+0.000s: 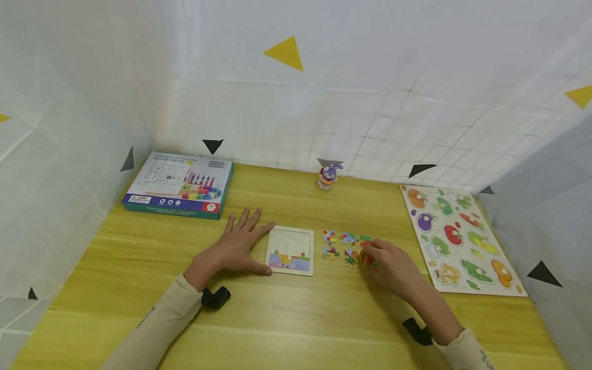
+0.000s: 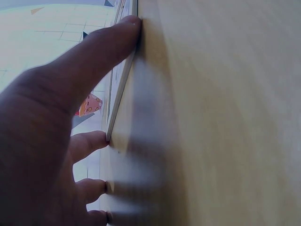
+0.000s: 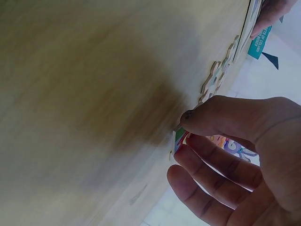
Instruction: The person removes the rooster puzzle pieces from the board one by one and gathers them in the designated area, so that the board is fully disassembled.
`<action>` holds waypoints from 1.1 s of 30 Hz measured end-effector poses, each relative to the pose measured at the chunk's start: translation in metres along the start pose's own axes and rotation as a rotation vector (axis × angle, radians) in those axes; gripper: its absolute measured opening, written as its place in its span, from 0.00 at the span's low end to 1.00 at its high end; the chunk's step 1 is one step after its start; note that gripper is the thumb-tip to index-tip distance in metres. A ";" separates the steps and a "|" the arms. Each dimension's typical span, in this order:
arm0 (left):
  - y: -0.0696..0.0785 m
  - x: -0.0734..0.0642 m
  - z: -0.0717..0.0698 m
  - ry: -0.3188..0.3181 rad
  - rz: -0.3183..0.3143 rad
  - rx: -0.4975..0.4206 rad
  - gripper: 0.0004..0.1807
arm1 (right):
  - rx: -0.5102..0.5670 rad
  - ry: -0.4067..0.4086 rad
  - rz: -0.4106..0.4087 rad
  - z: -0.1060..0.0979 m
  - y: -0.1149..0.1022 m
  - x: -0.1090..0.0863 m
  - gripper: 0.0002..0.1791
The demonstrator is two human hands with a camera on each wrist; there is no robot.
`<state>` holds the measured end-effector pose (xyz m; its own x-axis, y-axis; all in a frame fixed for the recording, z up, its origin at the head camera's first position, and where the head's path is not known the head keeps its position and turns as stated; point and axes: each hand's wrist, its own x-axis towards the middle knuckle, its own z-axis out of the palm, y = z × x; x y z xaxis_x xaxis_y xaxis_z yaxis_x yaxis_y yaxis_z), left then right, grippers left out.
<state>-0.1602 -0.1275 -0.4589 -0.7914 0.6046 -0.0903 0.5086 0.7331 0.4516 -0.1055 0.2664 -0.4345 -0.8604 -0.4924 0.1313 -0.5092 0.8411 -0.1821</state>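
A small square puzzle tray lies on the table, with joined jigsaw pieces along its bottom edge. My left hand rests spread at its left side. The thumb and index fingertip touch the tray's edge, and the other fingertips are down on the table. Right of the tray, several loose jigsaw pieces lie in two rough rows. At the right end of these rows, my right hand pinches a red and green jigsaw piece between thumb and fingers, close over the table.
A bead-set box lies at the back left. Near the back wall stands a purple rabbit figure. On the right lies a vegetable peg board. White sheeting walls the table's back and sides.
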 end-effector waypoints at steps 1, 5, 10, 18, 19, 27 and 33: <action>0.000 0.000 0.000 0.001 0.001 -0.001 0.61 | 0.001 -0.001 0.001 0.000 0.000 0.000 0.16; 0.001 -0.001 -0.002 -0.001 0.002 -0.003 0.61 | 0.002 -0.003 0.004 0.000 0.001 0.000 0.16; 0.004 -0.001 -0.004 -0.012 -0.009 -0.004 0.61 | -0.005 -0.009 0.011 0.000 0.000 0.001 0.16; 0.004 -0.001 -0.004 -0.019 -0.019 0.004 0.61 | -0.011 -0.009 0.011 -0.004 -0.001 0.000 0.16; 0.004 -0.001 -0.004 -0.018 -0.018 0.003 0.61 | -0.009 -0.002 0.009 -0.005 -0.002 0.000 0.17; 0.003 -0.001 -0.004 -0.014 -0.018 0.002 0.61 | 0.068 0.080 -0.029 -0.005 -0.016 0.010 0.19; 0.003 -0.001 -0.003 -0.011 -0.013 0.000 0.61 | 0.111 0.085 -0.056 -0.002 -0.038 0.025 0.17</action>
<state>-0.1587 -0.1273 -0.4547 -0.7942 0.5983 -0.1063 0.4979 0.7410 0.4507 -0.1078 0.2226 -0.4228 -0.8280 -0.5135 0.2254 -0.5598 0.7804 -0.2785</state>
